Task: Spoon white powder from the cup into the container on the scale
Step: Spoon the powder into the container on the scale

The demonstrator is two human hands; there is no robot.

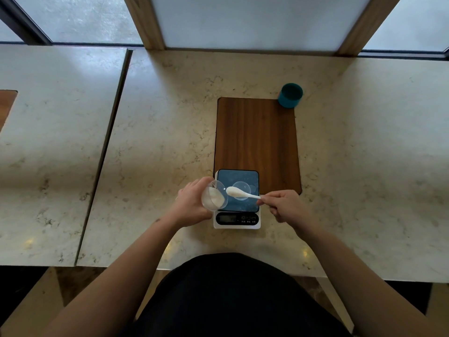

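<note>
My left hand [192, 203] grips a clear plastic cup [215, 198], tilted toward the right, with white powder inside. My right hand [286, 206] pinches the handle of a white spoon [239, 192]. Its bowl is heaped with white powder and hovers between the cup's rim and a small clear container [243, 188]. That container stands on the dark platform of a white digital scale [237, 221] near the table's front edge. Whether the container holds any powder is too faint to tell.
A wooden board [257, 137] lies behind the scale, whose far end rests on it. A teal cup [290, 95] stands at the board's far right corner. The marble table [158, 132] has a seam to a second table on the left.
</note>
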